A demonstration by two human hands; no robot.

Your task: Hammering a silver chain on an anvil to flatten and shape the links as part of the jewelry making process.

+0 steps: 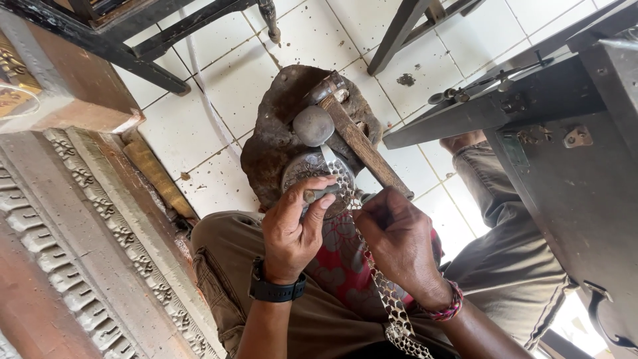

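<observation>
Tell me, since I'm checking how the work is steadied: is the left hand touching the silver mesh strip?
Touching. In the head view the left hand has its thumb and fingers pressed onto the mesh strip where it lies over the round metal block.

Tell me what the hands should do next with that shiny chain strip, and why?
Probably bring the hammer down with a light tap. The left hand pins the woven silver strip flat on the round metal block, and the right hand grips the wooden handle with the hammer's head poised just above it. The rest of the strip trails down over the lap, so only that pinned part is backed by metal.
</observation>
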